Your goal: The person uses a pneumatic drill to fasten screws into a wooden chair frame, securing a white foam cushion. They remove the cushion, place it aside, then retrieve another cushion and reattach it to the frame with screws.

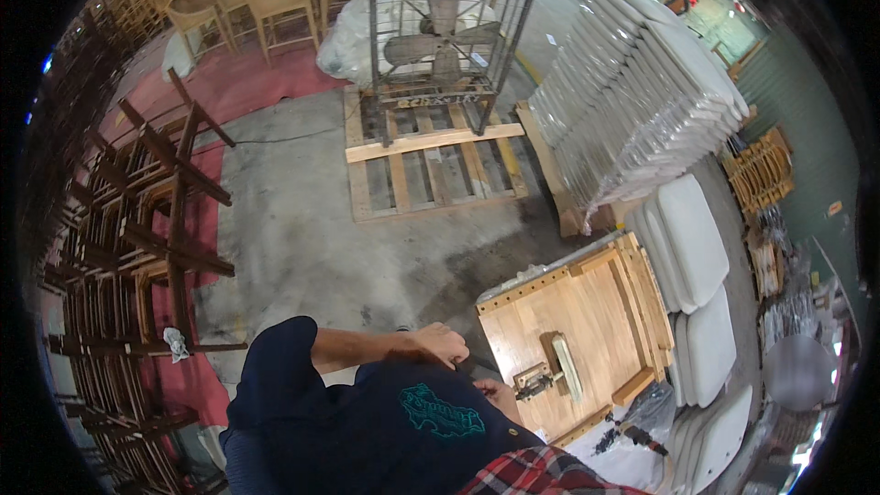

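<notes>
- The left hand (440, 346) was in front of the navy shirt (357, 431), outside the worktop's left edge, its forearm reaching across from the left.
- Its grip looked loosely curled, with the fingertips turned down; how far they parted, and whether they had hold of anything, I could not tell.
- The right hand (500, 396) sat lower, just beside the worktop's left edge and partly hidden by the shirt.
- Its grip showed too little to judge; the clamp was the nearest thing, and whether the fingers touched it I could not tell.
- The clamp (532, 387), a dark metal one, was mounted on the worktop (518, 323) near the left edge, toward the near corner.
- A pale bar (566, 368) stood just right of the clamp, around the worktop's middle.
- Along the far edge ran a strip with a row of holes; wooden rails (629, 298) lined the right edge.
- A small wood block (632, 387) lay at the near right corner.
- A dark tool (644, 440) lay just beyond the near edge, beside clear plastic (653, 403).
- White cushions (687, 243) were piled past the right edge.
- Beyond the far edge stood a wrapped stack (632, 101) of pale panels.
- On the floor, a caged fan (445, 39) stood on a pallet (422, 144).
- Dark chair frames (177, 284) crowded the floor's left side.
</notes>
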